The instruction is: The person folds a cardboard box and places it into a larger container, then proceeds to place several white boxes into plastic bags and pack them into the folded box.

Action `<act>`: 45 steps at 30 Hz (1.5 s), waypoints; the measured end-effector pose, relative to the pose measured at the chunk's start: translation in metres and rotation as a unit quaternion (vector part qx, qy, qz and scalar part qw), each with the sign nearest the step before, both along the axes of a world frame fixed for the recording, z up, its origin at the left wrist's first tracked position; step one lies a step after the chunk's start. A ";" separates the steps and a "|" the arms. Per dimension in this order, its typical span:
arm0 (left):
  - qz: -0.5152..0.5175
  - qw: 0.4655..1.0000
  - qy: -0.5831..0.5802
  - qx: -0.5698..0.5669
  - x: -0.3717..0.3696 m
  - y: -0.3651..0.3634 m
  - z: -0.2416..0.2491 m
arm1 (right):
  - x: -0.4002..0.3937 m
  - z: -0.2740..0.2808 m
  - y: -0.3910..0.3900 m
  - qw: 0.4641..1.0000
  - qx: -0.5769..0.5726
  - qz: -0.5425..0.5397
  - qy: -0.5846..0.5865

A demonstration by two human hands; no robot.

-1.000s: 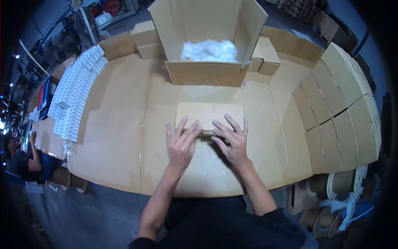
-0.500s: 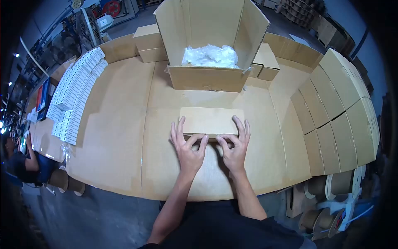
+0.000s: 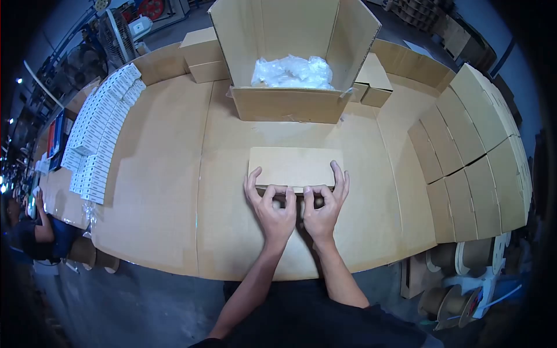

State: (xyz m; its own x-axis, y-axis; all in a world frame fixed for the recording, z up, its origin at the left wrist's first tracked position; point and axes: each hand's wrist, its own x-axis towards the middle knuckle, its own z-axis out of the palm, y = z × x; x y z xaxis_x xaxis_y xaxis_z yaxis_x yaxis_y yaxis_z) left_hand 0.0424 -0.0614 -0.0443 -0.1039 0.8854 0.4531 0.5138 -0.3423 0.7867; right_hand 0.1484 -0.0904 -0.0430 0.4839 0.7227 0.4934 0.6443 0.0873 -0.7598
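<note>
Left hand (image 3: 274,219): grasps small carton (image 3: 297,165), near-left edge | Right hand (image 3: 321,218): grasps same, near-right edge | Large box (image 3: 287,106): stands far

A tan cardboard-covered table (image 3: 156,185) is laid with small white boxes (image 3: 103,132), stacked tan cartons (image 3: 467,168), a low tan box (image 3: 297,165), an open carton (image 3: 284,106).

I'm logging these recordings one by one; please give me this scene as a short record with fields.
surface: table covered in cardboard
centre: small box, lid side level
left hand: thumb and index finger pinching at the small box's near edge
right hand: same, just beside it
behind: large open box holding clear plastic
left side: stacked white boxes
right side: stacked brown boxes
small box contents: not visible
</note>
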 end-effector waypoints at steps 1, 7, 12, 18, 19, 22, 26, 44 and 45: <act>-0.005 1.000 -0.015 0.000 0.000 0.000 -0.001 | 0.000 0.000 0.001 1.000 -0.001 -0.001 -0.003; -0.031 0.999 -0.037 -0.008 -0.003 0.000 -0.010 | 0.005 -0.005 0.001 0.998 0.012 0.015 -0.055; -0.113 0.990 0.050 0.066 -0.031 0.018 0.000 | 0.014 0.001 -0.003 0.995 0.008 0.026 -0.098; -0.184 0.971 0.085 0.128 -0.047 0.050 0.004 | 0.046 0.004 0.013 0.972 0.002 0.108 -0.207; -0.187 0.970 0.084 0.133 -0.047 0.054 -0.006 | 0.045 0.008 0.015 0.973 0.018 0.104 -0.204; -0.183 0.970 0.065 0.144 -0.044 0.059 -0.017 | 0.048 -0.001 0.019 0.976 0.040 0.124 -0.176; -0.174 0.974 0.053 0.136 -0.042 0.057 -0.020 | 0.045 -0.001 0.021 0.978 0.059 0.109 -0.167; -0.315 0.826 -0.393 -0.255 0.087 0.110 -0.054 | 0.140 -0.029 -0.026 0.978 0.011 0.005 0.210; -0.325 0.818 -0.387 -0.275 0.115 0.108 -0.048 | 0.157 -0.032 -0.034 0.979 0.002 -0.041 0.199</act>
State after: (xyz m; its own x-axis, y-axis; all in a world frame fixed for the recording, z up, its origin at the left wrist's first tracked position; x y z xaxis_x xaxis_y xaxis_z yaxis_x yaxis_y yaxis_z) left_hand 0.1569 0.0468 -0.0923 0.4029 0.9152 -0.0117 -0.3615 0.1709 0.9166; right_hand 0.3049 -0.1243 -0.0747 0.6948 0.6718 0.2568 0.3021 0.0515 -0.9519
